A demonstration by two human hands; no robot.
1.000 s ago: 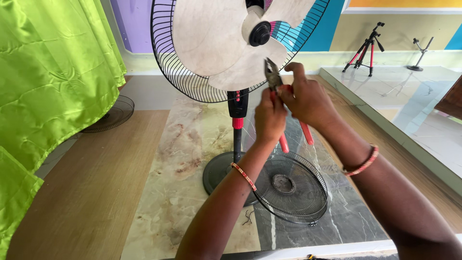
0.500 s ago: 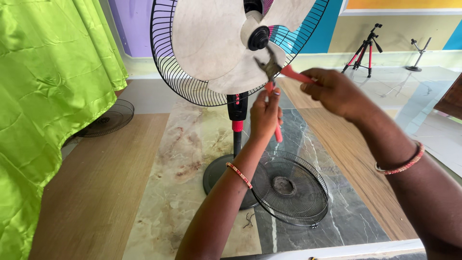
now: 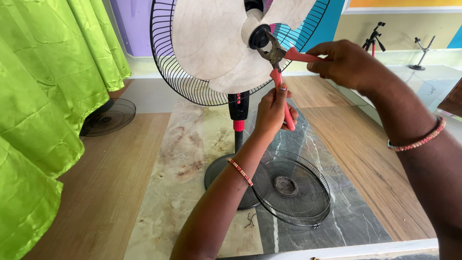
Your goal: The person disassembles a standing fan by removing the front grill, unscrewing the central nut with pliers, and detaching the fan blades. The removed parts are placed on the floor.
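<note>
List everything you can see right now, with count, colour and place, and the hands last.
pliers: one, red handles, spread wide, nose at the fan's hub cap
hub cap: one, black, centre of the blades
fan blades: one set, pale beige, on the stand fan
rear grille: one, black wire, behind the blades
fan stand: one, black with red collar, on a round base
loose grille: one, black, leaning by the base
second grille: one, black, floor at left
green cloth: one, hanging left
tripod: one, red and black, far right
left hand: on the lower handle
right hand: on the upper handle
</note>
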